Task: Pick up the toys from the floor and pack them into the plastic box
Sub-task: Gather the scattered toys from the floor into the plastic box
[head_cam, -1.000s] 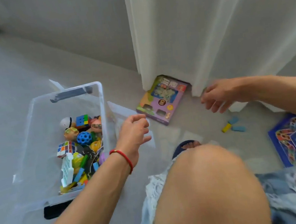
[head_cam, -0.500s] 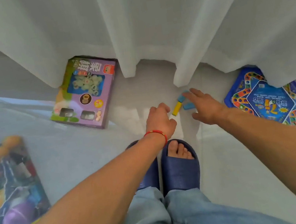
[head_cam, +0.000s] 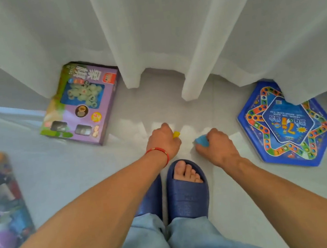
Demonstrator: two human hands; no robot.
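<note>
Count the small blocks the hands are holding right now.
2. A yellow block is in the left hand, and a blue block is in the right hand. The curled fingers may hide another.

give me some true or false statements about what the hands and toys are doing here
1. The left hand grips a yellow block. True.
2. The right hand is open and holds nothing. False: it grips a blue block.
3. The purple game box lies on the floor by the curtain. True.
4. The blue board game is in the person's hand. False: it lies on the floor, partly under the curtain.
</note>
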